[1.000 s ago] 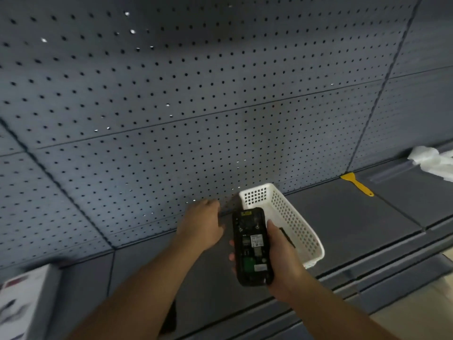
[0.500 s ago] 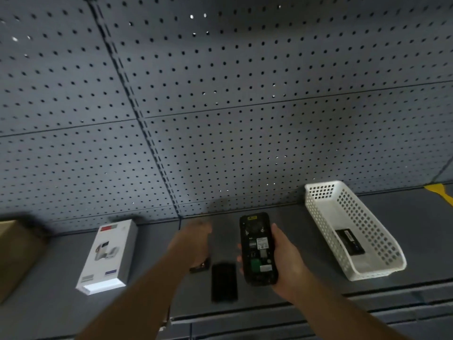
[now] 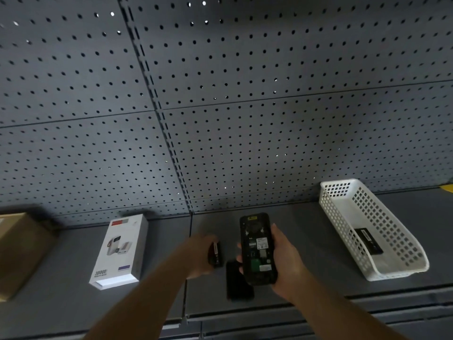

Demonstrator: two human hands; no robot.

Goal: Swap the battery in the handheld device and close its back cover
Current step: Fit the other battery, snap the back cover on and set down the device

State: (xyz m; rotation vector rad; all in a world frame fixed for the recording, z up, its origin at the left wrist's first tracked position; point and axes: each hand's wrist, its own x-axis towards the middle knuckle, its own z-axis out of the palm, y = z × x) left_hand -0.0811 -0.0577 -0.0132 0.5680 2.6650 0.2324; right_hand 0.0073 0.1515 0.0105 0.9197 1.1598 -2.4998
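My right hand point(image 3: 284, 258) grips the black handheld device point(image 3: 257, 249) upright, its back uncovered and the empty battery bay with labels showing. Just left of it, my left hand point(image 3: 198, 256) is closed around a black battery point(image 3: 215, 253) held a little above the shelf. The black back cover point(image 3: 239, 282) lies flat on the grey shelf point(image 3: 306, 241) below the device. Another black battery point(image 3: 369, 241) lies inside the white basket point(image 3: 382, 273) at the right.
A white power bank box point(image 3: 120, 251) lies on the shelf at the left, and a brown cardboard box point(image 3: 17, 251) sits at the far left. Grey pegboard point(image 3: 220, 106) backs the shelf. A yellow item point(image 3: 447, 188) peeks in at the right edge.
The view swung left, bringing the power bank box and cardboard box into sight. My left hand went down to the shelf and now holds the black battery. The device stays in my right hand.
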